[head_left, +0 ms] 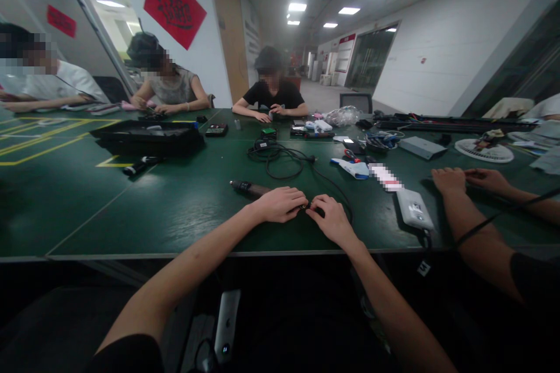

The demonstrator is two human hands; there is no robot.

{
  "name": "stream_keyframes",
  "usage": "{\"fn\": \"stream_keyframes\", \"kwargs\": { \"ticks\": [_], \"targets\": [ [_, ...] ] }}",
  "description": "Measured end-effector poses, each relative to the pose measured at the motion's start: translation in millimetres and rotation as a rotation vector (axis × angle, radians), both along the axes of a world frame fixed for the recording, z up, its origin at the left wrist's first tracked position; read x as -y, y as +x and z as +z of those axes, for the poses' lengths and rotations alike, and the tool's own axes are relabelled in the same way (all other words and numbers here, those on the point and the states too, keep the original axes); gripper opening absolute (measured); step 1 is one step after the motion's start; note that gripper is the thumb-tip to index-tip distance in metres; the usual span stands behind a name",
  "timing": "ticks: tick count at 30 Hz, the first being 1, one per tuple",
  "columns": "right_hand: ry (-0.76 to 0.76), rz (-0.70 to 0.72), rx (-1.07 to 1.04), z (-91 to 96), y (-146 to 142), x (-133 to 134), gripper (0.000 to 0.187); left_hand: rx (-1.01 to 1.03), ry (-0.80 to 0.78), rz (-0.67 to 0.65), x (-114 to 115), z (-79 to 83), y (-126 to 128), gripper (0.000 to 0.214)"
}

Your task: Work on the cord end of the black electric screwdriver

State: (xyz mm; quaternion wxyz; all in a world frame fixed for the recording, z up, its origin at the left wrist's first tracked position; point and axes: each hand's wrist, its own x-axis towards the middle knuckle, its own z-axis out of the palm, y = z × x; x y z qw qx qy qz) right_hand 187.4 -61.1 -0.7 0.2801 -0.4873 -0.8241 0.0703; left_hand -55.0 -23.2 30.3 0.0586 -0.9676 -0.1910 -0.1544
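Note:
My left hand [283, 204] and my right hand [331, 220] come together over the green table near its front edge. Their fingertips pinch a small dark piece [304, 206] with a bright spot; fingers hide most of it, so its kind is unclear. Just beyond my left hand lies a cylindrical brown-grey tool [250, 187] with a dark tip, its rear end covered by the hand. A black cable [280, 154] lies loosely coiled behind my hands, and one length of it curves down beside my right hand.
A black tray [149, 137] and a dark cylinder [142, 165] lie left. To the right are a blue-white packet [352, 168], a white power bank [413, 210] and a neighbour's hands [450, 180]. Across the table [109, 227], a person [271, 90] handles something small amid several parts.

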Motion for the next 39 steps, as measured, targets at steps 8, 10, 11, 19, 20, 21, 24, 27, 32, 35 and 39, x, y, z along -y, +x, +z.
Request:
{"fn": "stream_keyframes", "kwargs": {
  "ticks": [8,10,11,19,20,21,24,27,32,35,39],
  "targets": [
    [0.006,0.003,-0.014,-1.0,-0.5,-0.8,0.019,0.020,0.003,0.040,-3.3,-3.4,1.8,0.020],
    [0.005,-0.001,-0.012,-1.1,-0.5,-0.5,0.018,0.014,-0.001,0.032,-2.1,-2.6,1.7,0.020],
    [0.004,-0.003,-0.012,-1.1,-0.5,-0.3,0.018,0.008,0.000,0.026,-1.6,-2.2,1.6,0.019],
    [0.016,0.003,-0.006,-0.4,-0.5,-0.2,0.019,0.016,-0.007,0.036,-2.1,-2.1,1.4,0.020],
    [0.015,0.002,-0.007,-0.4,-0.4,-0.2,0.019,0.014,-0.008,0.031,-2.0,-2.0,1.4,0.020],
    [0.013,0.002,-0.007,-0.3,-0.4,-0.2,0.019,0.012,-0.006,0.026,-1.9,-1.8,1.5,0.020],
    [0.012,0.002,-0.009,-0.4,-0.3,-0.3,0.019,0.004,0.004,0.031,-1.7,-1.6,1.8,0.019],
    [0.011,0.001,-0.006,0.0,-0.4,-0.5,0.018,0.015,0.002,0.040,-2.2,-2.0,1.8,0.021],
    [0.003,-0.002,-0.005,0.3,-0.5,-0.3,0.018,0.006,0.010,0.025,-3.5,-3.7,1.6,0.020],
    [0.004,-0.003,-0.006,-0.5,-0.5,-0.2,0.018,0.013,0.004,0.038,-3.2,-4.0,1.5,0.021],
    [0.002,-0.003,-0.011,-0.6,-0.8,-0.1,0.018,0.002,0.003,0.027,-3.6,-4.7,1.0,0.022]
  ]
}}
